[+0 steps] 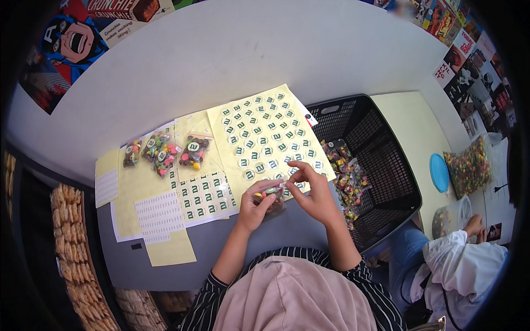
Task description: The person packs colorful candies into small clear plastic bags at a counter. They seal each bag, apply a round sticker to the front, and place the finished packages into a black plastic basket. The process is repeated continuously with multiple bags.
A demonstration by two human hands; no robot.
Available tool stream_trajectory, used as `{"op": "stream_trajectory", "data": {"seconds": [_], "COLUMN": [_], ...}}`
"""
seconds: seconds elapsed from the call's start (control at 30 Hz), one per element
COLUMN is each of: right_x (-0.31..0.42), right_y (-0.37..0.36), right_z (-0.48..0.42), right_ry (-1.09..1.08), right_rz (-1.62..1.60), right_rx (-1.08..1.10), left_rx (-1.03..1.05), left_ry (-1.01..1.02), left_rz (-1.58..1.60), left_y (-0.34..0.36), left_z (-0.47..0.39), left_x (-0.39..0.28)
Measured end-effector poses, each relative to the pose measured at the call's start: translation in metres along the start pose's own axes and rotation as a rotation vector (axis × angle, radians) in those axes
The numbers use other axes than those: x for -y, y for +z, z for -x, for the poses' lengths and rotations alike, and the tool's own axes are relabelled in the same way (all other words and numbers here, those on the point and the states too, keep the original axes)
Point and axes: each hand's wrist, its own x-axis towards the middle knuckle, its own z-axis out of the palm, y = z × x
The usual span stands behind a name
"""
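Note:
My left hand (pixel 256 207) holds a small clear zip bag of colored candies (pixel 274 205) above the front edge of the sticker sheet. At the bag's upper right corner, the thumb and fingertips of my right hand (pixel 310 190) pinch its edge, where a small white label (pixel 283 185) shows. Beneath and beyond my hands lies a yellowish sheet of round clear stickers with green logos (pixel 265 132). To its left, a filled bag with a round sticker (pixel 195 151) lies near several similar bags (pixel 161 153). Sheets of tiny white printed labels (pixel 160 215) lie closer to me.
A black plastic crate (pixel 385 165) with several filled candy bags (pixel 350 182) stands at my right. Beyond it are a big candy bag (pixel 470 165), a blue lid (pixel 439 172) and a clear tub (pixel 447 219). Another person (pixel 463 265) sits there. Packaged snacks (pixel 74 248) stand left.

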Motion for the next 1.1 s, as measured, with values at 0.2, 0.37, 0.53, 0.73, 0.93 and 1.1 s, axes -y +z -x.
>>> {"op": "stream_trajectory", "data": {"seconds": [0.2, 0.37, 0.53, 0.73, 0.93, 1.1], "right_x": [0.004, 0.012, 0.016, 0.024, 0.015, 0.017], "right_y": [-0.001, -0.004, -0.002, -0.003, 0.002, 0.003], "right_z": [0.002, 0.004, 0.008, 0.012, 0.017, 0.017], "right_ry": [-0.014, -0.025, -0.046, -0.027, -0.105, -0.122], "right_rz": [0.069, 0.133, 0.177, 0.255, 0.299, 0.362], "right_rx": [0.001, 0.014, -0.013, -0.037, -0.105, -0.212], "left_rx": [0.0, 0.018, 0.028, 0.04, 0.051, 0.042], "left_ry": [0.056, 0.124, 0.086, 0.034, 0.031, 0.038], "left_rz": [-0.035, -0.084, -0.077, -0.02, 0.049, 0.101], "left_y": [0.0, 0.001, 0.004, 0.006, 0.007, 0.005], "left_z": [0.0, 0.0, 0.004, 0.006, 0.006, 0.006], "left_x": [0.004, 0.004, 0.002, 0.003, 0.002, 0.005]}}
